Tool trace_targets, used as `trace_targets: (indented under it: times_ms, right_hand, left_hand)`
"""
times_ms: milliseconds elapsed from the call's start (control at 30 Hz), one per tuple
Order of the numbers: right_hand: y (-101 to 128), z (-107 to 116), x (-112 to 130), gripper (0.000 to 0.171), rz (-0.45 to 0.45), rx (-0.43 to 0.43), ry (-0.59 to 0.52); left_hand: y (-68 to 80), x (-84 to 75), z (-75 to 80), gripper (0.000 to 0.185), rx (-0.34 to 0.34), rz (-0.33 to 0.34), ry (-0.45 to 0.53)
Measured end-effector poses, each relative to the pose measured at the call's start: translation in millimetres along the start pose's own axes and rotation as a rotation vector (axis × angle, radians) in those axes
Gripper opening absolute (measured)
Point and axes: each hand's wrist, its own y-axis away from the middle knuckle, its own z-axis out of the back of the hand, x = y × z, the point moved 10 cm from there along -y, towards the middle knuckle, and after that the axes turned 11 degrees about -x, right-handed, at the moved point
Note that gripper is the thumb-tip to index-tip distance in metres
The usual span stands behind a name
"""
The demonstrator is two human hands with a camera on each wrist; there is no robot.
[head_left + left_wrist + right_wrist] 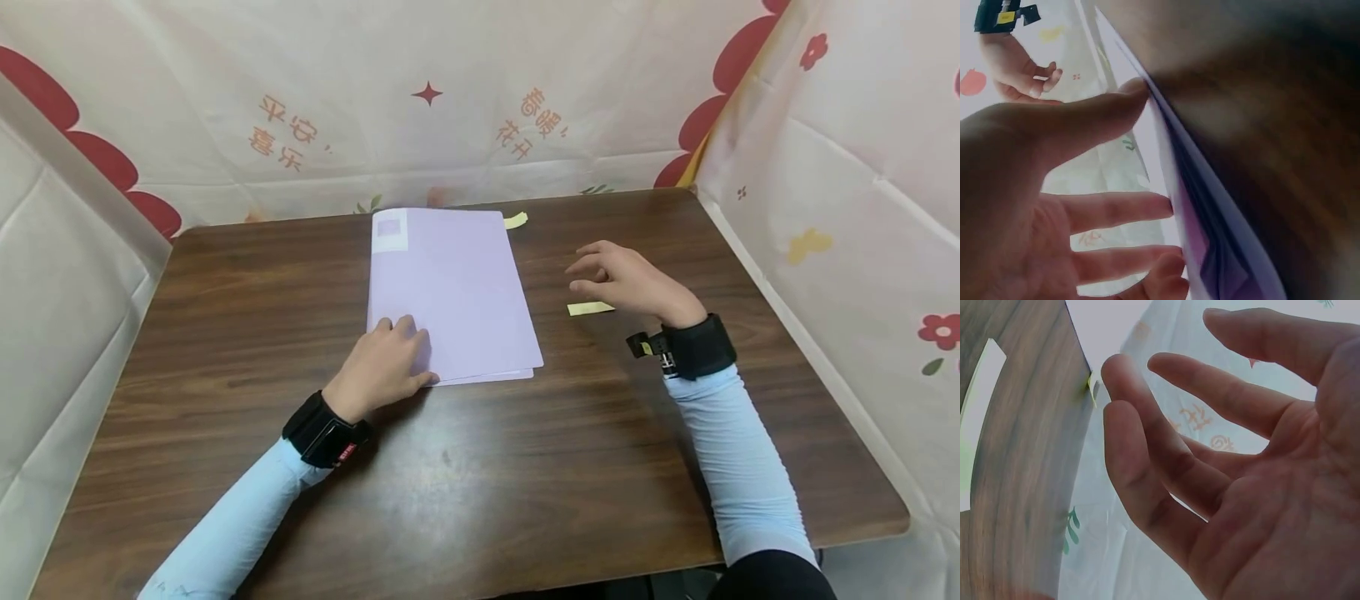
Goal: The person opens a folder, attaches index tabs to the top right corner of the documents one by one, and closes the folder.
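A lilac folder-like booklet lies closed at the table's middle, with a pale label at its upper left. My left hand rests its fingers on the lower left corner, thumb along the bottom edge. The left wrist view shows the layered edge of the booklet under that thumb. To the right, my right hand hovers with loosely bent fingers, holding nothing. Just below it lies a pale yellow strip, partly hidden by the hand in the head view. Another yellow strip pokes out beside the booklet's upper right corner.
The brown wooden table has a printed cloth hanging behind it and more cloth on both sides. Black bands with small devices circle both wrists.
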Motion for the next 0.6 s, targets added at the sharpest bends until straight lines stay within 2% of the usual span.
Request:
trace_targets:
  times_ms: [133,300,433,600]
  right_hand:
    - [-2,-5,3,0.033,0.01,0.002,0.006]
    - [-1,-16,12,0.035,0.04,0.031,0.002]
    - [-1,-18,19,0.035,0.059,0.03,0.011]
    - [0,-16,27,0.035,0.069,-0.002,0.027]
  left_hand:
    - [-7.3,3.0,-3.9,0.048,0.051,-0.009,0.001]
    - [-10.6,7.5,-2.8,0.04,0.07,0.005,-0.031]
    - [-15.9,7.5,-2.2,0.036,0.063,0.038,-0.032]
    - [-26.5,1.5,2.3,0.037,0.045,0.041,-0.062]
